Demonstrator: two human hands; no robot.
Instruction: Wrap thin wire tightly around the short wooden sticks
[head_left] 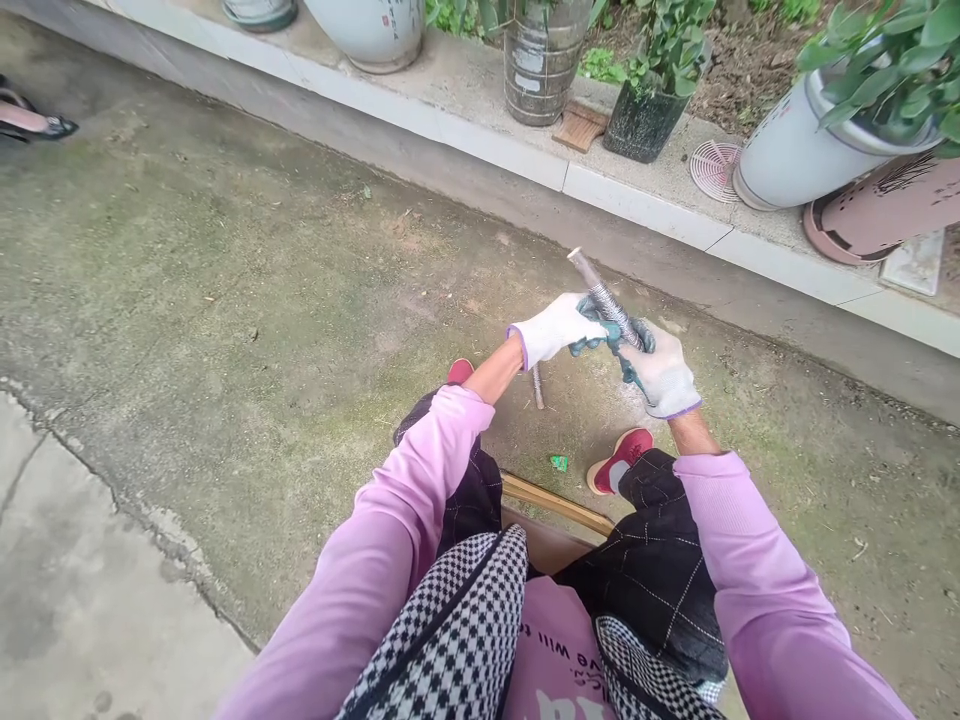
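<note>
A short stick [609, 305] wound with silvery wire is held up in front of me, slanting with its pale bare end away from me. My right hand [660, 370], in a white glove with a dark green coated palm, is closed around its near end. My left hand [562, 325], gloved the same way, has its fingers curled against the wound part from the left. Just what the left fingertips pinch is partly hidden. Below the left wrist, a second thin stick [538, 388] lies on the ground.
A low ledge [480, 130] with white edging runs across the front. On it stand a white planter [802, 140], a dark square pot [646, 120] and a pink pot [892, 205]. A green scrap [559, 463] lies between my red shoes. Someone's foot [34, 120] shows far left.
</note>
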